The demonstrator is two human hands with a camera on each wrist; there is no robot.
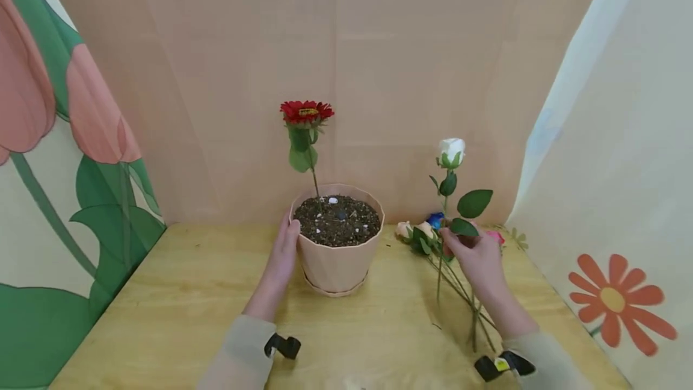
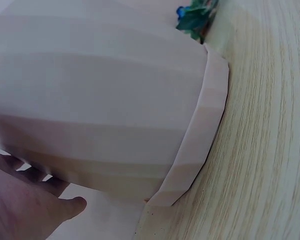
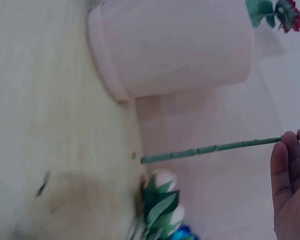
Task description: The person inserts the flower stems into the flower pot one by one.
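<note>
My right hand [image 1: 477, 257] pinches the green stem [image 3: 205, 150] of a white rose [image 1: 452, 153], held upright with its bloom above the fingers. The stem's lower end hangs free in the right wrist view. My left hand [image 1: 281, 248] rests with relaxed fingers against the left side of a pale pink flowerpot [image 1: 338, 263]. Dark soil [image 1: 338, 221] with white bits fills the pot. A red daisy-like flower [image 1: 307, 113] stands upright in the soil at the left. In the left wrist view, the thumb [image 2: 72, 207] sits apart from the pot wall.
Behind my right hand, several flowers lie on the wooden table [image 1: 206, 294], among them a peach rose [image 1: 403, 230], a blue one [image 1: 435, 220] and a pink one [image 1: 495, 237]. Their stems point toward me. A beige backdrop [image 1: 243, 77] rises behind the pot.
</note>
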